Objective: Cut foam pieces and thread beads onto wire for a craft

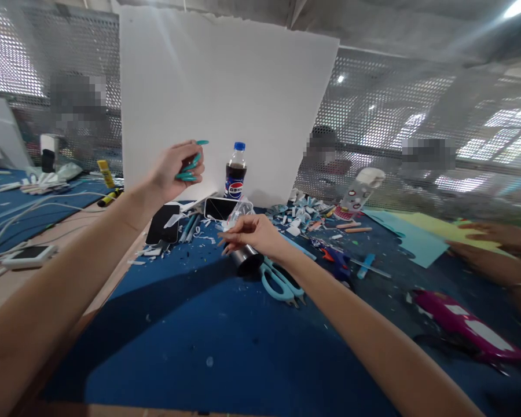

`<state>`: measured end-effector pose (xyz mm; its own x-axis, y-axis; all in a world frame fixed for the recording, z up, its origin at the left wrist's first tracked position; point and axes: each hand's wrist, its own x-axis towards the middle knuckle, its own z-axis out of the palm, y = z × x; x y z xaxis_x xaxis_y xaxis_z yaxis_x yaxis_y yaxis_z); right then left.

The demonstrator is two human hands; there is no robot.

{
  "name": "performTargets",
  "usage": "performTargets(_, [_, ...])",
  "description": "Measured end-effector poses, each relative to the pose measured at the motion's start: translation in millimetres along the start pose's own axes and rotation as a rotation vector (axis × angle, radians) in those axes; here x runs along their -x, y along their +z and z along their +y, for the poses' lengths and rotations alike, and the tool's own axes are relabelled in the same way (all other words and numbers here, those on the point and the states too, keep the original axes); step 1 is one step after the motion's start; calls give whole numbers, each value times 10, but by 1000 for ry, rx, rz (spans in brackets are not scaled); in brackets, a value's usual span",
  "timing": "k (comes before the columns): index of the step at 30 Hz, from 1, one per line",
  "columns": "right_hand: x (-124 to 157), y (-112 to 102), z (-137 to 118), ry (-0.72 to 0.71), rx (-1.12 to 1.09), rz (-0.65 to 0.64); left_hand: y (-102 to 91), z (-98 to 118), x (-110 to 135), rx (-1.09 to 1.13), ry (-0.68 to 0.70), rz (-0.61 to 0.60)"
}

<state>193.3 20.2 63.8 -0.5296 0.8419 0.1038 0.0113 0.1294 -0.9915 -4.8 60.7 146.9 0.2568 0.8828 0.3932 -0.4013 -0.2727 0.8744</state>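
Note:
My left hand (180, 165) is raised over the back left of the table, its fingers curled in. Long, narrow teal pieces (190, 174) like false nails show at its fingertips. Whether anything lies inside those fingers is hidden. Lower down, my right hand (258, 231) has its fingertips pinched together just above a dark, shiny cylinder (247, 262). I cannot tell what is between the fingertips or whether they touch the cylinder. Clear crumpled plastic (242, 209) sits behind that hand. Scissors with light blue handles (275, 285) lie beside the cylinder, partly under my right wrist.
A cola bottle (236, 174) stands before a white board (226, 87). Phones (164, 225) and paper scraps (304, 214) lie around it. On the right are a glue gun (341, 263), a magenta case (464, 324) and another person's hands (486, 243) on coloured paper (410, 237).

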Motion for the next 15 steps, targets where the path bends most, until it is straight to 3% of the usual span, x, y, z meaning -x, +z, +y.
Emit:
performTargets(6, [-17,-129,41,-19,23,-58,-49,-155,-39,-441,274,2])
performTargets(11, [-21,-183,57,3,23,-104,-68,-229,-17,-888,415,18])
performTargets(15, [-6,-170,40,36,50,-116,-95,-279,-23,-909,423,18])
